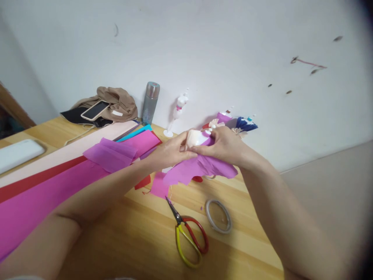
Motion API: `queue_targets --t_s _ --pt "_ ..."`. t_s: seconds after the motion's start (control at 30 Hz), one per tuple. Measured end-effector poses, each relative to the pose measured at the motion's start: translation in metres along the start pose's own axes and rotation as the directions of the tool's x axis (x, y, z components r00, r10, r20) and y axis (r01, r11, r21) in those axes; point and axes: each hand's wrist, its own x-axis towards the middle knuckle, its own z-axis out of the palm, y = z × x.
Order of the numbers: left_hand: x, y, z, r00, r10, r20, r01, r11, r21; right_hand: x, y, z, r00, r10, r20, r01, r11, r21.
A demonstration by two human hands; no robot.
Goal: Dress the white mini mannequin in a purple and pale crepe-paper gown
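Both my hands hold a small white dress form (194, 138) tilted over the table, with purple paper (201, 168) around it that spreads out below like a ruffled skirt. My left hand (174, 151) grips it from the left, fingers bent around its white end. From the right, my right hand (225, 144) pinches the paper against the form with thumb and fingers. Part of the form is hidden by my fingers. Below them lie a pink paper square (160, 186) and scissors (186, 229) with one red and one yellow handle. Beside the scissors is a tape roll (218, 216).
Another white dress form (177, 111) stands by the wall, right of a grey thermos (150, 103). Two dressed figures, one purple (224, 116) and one blue (246, 123), stand farther right. Coloured paper sheets (58, 194), a phone (95, 110) on brown cloth (122, 101) and a white device (20, 153) lie left.
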Motion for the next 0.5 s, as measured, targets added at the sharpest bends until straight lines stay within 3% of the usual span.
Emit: queue_targets --t_s 0.13,0.33,0.5 --pt "-0.0017 -0.0001 0.0015 0.999 -0.014 -0.052 0.021 0.992 0.124 -0.0003 -0.0007 -0.0007 1.0 0.005 -0.001 -0.005 1.0 0.013" --pt "-0.0023 -0.0012 0.0043 0.993 -0.043 -0.11 0.063 0.981 0.181 0.0011 0.0068 -0.0013 0.994 0.105 -0.03 -0.105 0.994 0.012" --pt "-0.0011 0.0014 0.0053 0.994 -0.037 -0.1 0.054 0.985 0.167 -0.0004 0.007 -0.0024 0.998 -0.018 -0.065 0.031 0.977 0.212"
